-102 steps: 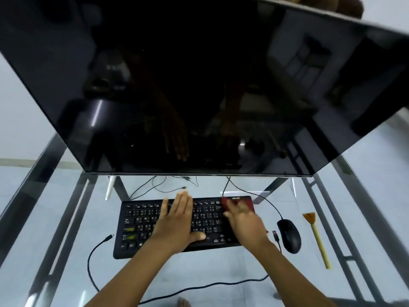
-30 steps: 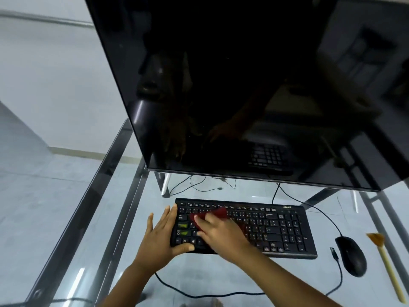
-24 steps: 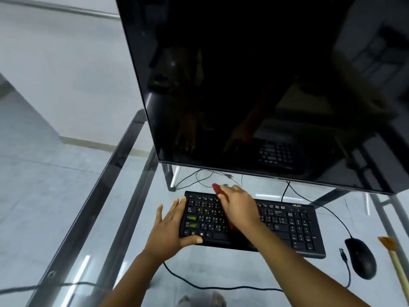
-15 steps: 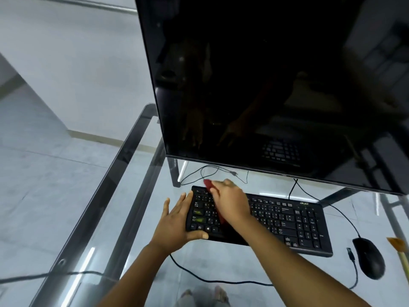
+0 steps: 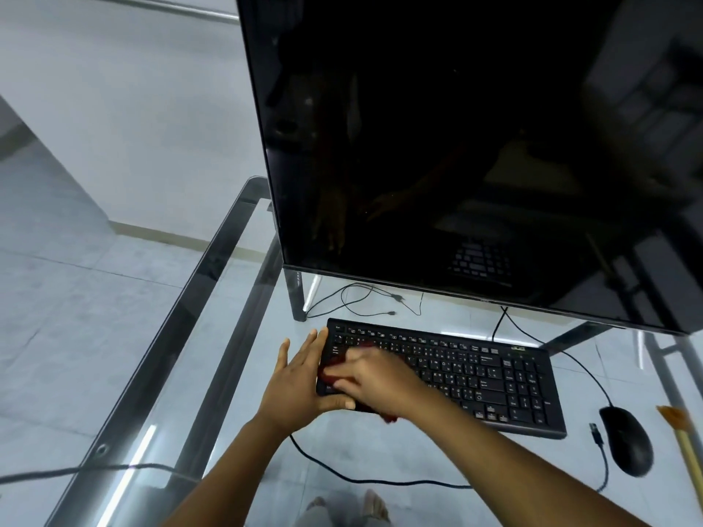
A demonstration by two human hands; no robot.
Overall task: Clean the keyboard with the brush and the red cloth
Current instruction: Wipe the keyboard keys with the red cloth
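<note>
Now the keyboard [image 5: 441,374] lies on the glass table [image 5: 213,298] with its long axis running from about 9 o'clock to 3 o'clock, tilted slightly so the right end sits nearer the person. The right hand [image 5: 376,378] presses the red cloth [image 5: 334,368] flat onto the keys at the keyboard's far left end; its fingers are spread over the cloth and point toward 9 o'clock, pinning it rather than clenching it. A bit of red also shows under the wrist at the keyboard's near edge. From those fingers, almost all of the uncovered keys lie toward 3 o'clock, so I judge the next wipe must travel that way along the long axis. The left hand [image 5: 300,378] braces the left end of the keyboard, fingers extended up along its side and thumb hooked along the near edge; it grasps the frame only loosely. The brush [image 5: 681,435] lies unused at 3 o'clock, beyond the mouse [image 5: 627,439], well apart from both hands, with the right hand the nearer one.

Compared with half a second ago, the right hand has dropped from the top row near the upper left corner to the lower rows at the left end, and the cloth now spreads wider beneath it. The left hand's brace has not changed.
</note>
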